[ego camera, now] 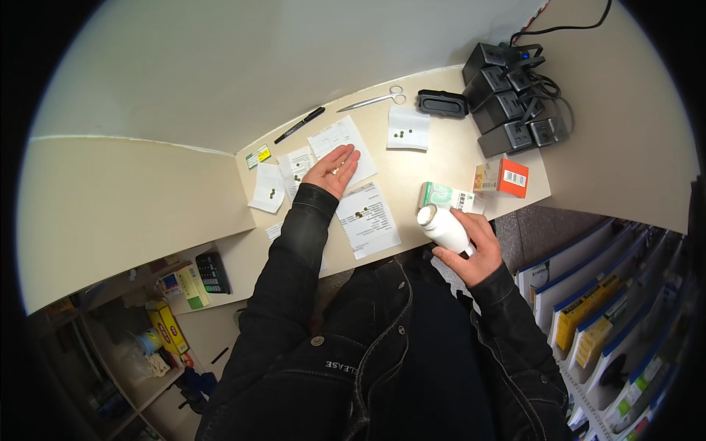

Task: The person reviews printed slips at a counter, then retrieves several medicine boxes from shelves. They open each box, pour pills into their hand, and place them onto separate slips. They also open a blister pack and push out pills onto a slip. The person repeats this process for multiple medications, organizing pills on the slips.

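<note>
My left hand (pixel 335 168) is palm up and cupped over a paper slip (pixel 331 135), with a few small white tablets (pixel 335 171) in the palm, partly hidden by the fingers. In my right hand (pixel 477 248) is a white plastic bottle (pixel 448 230), tilted with its uncapped mouth toward the left. Small dark green tablets lie in little groups on several paper slips: the far right slip (pixel 408 118), the printed near slip (pixel 369 231), the left slip (pixel 267 179) and a printed slip (pixel 287 160) beside it. A green-and-white medicine box (pixel 441 193) lies just behind the bottle.
Along the back edge are a black marker (pixel 299 125), scissors (pixel 375 101) and a black case (pixel 442 103). Black electronic devices with cables (pixel 507 105) stack at the back right, near an orange box (pixel 510 178). A calculator (pixel 213 273) sits on a lower left shelf; a divided rack (pixel 595 308) stands right.
</note>
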Demonstrator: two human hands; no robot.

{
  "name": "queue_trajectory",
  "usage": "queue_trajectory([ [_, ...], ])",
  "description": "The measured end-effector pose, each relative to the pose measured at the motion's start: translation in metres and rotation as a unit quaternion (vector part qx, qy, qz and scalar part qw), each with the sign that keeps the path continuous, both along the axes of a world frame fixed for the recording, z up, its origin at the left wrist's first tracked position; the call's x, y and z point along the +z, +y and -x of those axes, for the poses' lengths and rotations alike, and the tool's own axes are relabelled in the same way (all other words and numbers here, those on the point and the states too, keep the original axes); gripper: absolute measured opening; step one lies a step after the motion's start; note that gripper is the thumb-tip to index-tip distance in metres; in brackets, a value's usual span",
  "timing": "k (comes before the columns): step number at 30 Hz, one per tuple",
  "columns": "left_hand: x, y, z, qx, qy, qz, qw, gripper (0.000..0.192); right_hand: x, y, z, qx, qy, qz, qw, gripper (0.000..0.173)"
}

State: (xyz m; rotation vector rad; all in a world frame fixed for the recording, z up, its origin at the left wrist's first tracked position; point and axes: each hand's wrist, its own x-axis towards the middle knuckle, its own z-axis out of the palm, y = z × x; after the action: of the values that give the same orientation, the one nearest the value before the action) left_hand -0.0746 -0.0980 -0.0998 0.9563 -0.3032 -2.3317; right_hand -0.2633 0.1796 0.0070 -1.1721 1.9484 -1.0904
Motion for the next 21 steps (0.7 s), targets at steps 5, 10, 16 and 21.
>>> queue_trajectory([
  [5, -0.008, 0.0, 0.0, -0.031, 0.002, 0.031, 0.999, 0.062, -0.001, 0.007, 0.001, -0.006, 0.023, 0.005, 1.0, 0.071],
  [10, -0.01, 0.001, 0.001, -0.037, 0.012, 0.035, 0.999, 0.065, -0.002, 0.011, 0.0, -0.01, 0.032, 0.024, 0.999, 0.068],
  [16, -0.003, 0.004, 0.004, -0.037, -0.021, 0.061, 0.997, 0.068, -0.001, 0.011, -0.001, -0.004, 0.04, 0.029, 0.999, 0.067],
  [21, 0.001, 0.003, 0.004, -0.045, -0.024, 0.062, 0.997, 0.069, -0.002, 0.01, -0.004, 0.003, 0.032, 0.031, 0.999, 0.067],
])
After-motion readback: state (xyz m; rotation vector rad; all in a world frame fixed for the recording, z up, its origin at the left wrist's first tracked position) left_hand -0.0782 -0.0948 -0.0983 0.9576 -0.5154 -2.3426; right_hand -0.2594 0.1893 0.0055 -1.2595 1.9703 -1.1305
